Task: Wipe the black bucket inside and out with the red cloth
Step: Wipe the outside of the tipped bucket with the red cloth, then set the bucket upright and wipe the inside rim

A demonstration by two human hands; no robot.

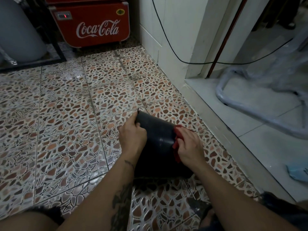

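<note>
Bracing the black bucket (156, 130) on its side on the floor (66, 114): left hand (132, 134) grip clenched on its far edge, steadying; right hand (188, 147) grasping the red cloth (176, 140), pressed to the outer wall.

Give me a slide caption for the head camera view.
Left hand steadies the tipped black bucket while right hand wipes it with red cloth.

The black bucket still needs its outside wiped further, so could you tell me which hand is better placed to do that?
The right hand: it presses the red cloth against the black bucket wall. The left hand grips the bucket's far end, steadying it.
</note>
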